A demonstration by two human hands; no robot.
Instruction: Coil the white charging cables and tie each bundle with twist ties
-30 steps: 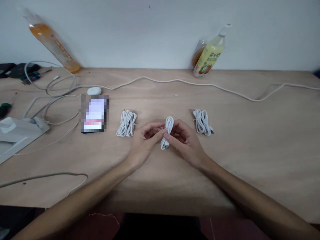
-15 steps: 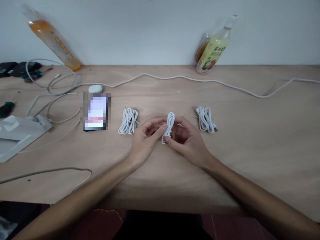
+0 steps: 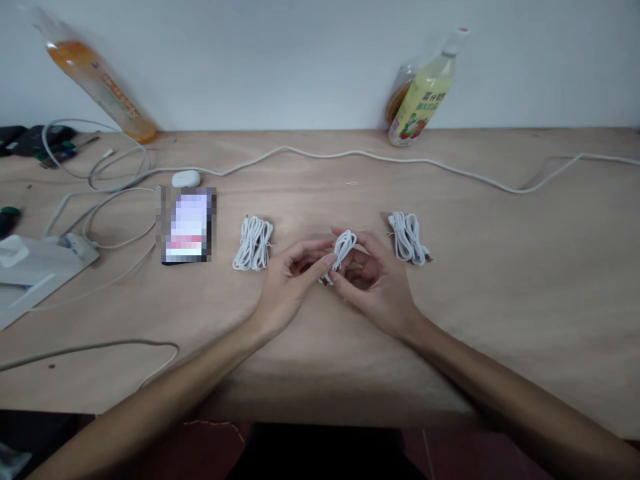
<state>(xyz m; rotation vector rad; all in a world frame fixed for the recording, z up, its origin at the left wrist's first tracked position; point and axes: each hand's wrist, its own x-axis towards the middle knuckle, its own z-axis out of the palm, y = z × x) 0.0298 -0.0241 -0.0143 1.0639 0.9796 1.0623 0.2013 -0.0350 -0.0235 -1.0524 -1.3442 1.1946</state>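
A small coiled bundle of white cable point(image 3: 345, 246) is held up between my two hands, over the middle of the table. My left hand point(image 3: 299, 270) pinches it from the left, thumb pressed on its lower part. From the right, my right hand point(image 3: 376, 279) grips the same bundle, its thumb near the bottom end and fingers behind. On the table to the left of my hands lies another tied white cable bundle point(image 3: 253, 244). A third tied bundle point(image 3: 409, 237) lies to the right, with a plug end showing at its lower right.
A phone point(image 3: 188, 227) and a white earbud case point(image 3: 186, 179) lie at left, beside a white power strip point(image 3: 30, 267) and loose cords. One long white cord point(image 3: 350, 154) crosses the table behind. Orange point(image 3: 100, 87) and yellow point(image 3: 423, 93) bottles lean against the wall.
The cable bundle between my hands has tilted, its top loop leaning further right. Both hands keep their grip in nearly the same place. The view has shifted slightly.
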